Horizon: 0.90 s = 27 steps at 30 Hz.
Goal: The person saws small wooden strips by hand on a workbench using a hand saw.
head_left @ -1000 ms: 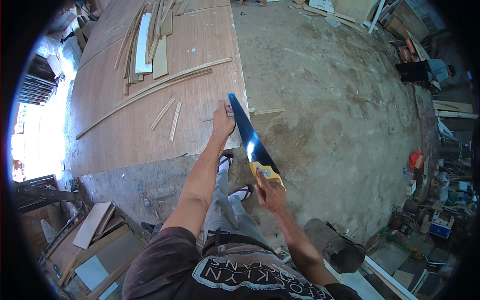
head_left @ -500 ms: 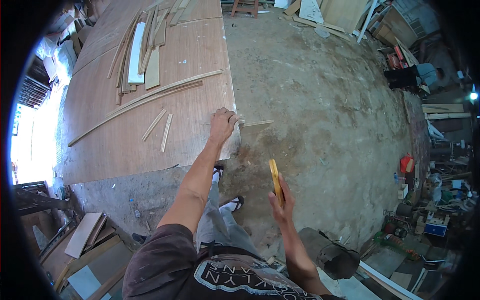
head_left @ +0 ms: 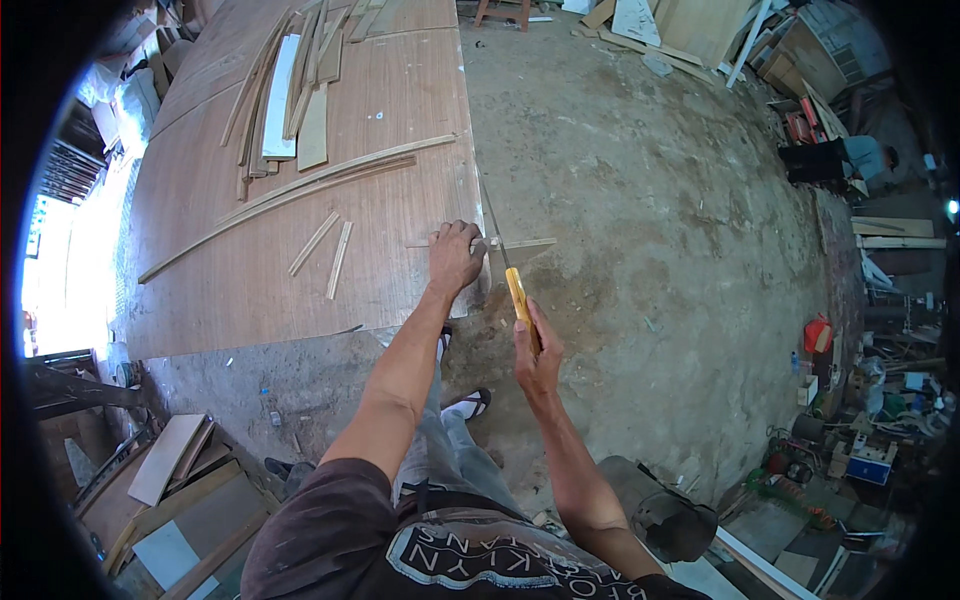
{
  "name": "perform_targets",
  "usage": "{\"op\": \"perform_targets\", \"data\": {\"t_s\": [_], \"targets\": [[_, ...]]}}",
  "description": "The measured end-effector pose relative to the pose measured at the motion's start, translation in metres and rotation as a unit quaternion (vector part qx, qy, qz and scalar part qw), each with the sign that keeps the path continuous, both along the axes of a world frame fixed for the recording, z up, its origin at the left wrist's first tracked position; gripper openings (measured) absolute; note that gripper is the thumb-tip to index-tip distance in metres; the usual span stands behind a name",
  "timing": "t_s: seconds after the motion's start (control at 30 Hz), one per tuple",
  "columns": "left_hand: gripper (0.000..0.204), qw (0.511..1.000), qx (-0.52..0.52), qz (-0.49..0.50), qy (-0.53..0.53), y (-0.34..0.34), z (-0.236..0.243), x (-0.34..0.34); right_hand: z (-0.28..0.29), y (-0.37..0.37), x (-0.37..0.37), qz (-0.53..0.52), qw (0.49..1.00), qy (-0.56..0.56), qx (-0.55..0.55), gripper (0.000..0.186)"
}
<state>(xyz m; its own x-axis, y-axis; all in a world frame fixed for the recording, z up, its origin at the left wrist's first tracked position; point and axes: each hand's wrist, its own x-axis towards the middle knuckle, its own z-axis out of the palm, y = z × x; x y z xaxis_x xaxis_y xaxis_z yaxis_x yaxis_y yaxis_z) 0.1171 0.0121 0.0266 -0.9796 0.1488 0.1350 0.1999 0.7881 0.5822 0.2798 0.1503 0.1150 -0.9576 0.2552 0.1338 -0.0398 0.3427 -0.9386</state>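
Note:
My left hand [head_left: 456,255] is closed on a thin wooden strip [head_left: 535,242], pressing it at the right edge of the large wood-grain board [head_left: 210,310]; the strip juts out past that edge over the floor. My right hand [head_left: 538,355] grips the yellow handle of a handsaw [head_left: 517,292]. Its blade, seen edge-on, reaches up across the strip just beside the board's edge and my left fingers. Whether the teeth touch the strip I cannot tell. Two short loose strips [head_left: 338,260] and longer curved strips [head_left: 300,190] lie on the board to the left.
A pile of slats [head_left: 310,120] lies on the board's far part. Concrete floor [head_left: 650,230] is at right, bordered by a bent-over co-worker [head_left: 860,155], a red object [head_left: 817,335] and clutter. A dark cylindrical container [head_left: 660,510] and board offcuts [head_left: 165,460] are near me, on either side.
The saw has turned from showing its flat side to edge-on. My right hand dipped, then rose toward the board's edge. My left hand stays at the edge, slightly shifted.

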Motion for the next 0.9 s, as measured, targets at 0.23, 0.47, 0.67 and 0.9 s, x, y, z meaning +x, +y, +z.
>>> {"op": "perform_targets", "data": {"t_s": [0.23, 0.47, 0.67, 0.9], "targets": [[0.021, 1.0, 0.015, 0.017, -0.011, 0.003, -0.001, -0.002, -0.027, -0.015, 0.006, -0.002, 0.996, 0.037, 0.077, 0.042], [0.025, 0.999, -0.009, 0.027, -0.04, 0.002, -0.004, -0.008, -0.046, -0.016, 0.016, 0.021, 0.995, 0.009, 0.098, 0.044], [0.025, 0.998, -0.03, 0.023, -0.045, 0.005, -0.002, -0.009, -0.051, -0.014, 0.021, 0.026, 0.999, 0.013, 0.028, 0.045], [0.024, 0.995, -0.024, 0.019, -0.099, 0.006, 0.003, -0.004, -0.054, 0.027, 0.092, 0.023, 0.98, -0.193, 0.043, 0.045]]}}
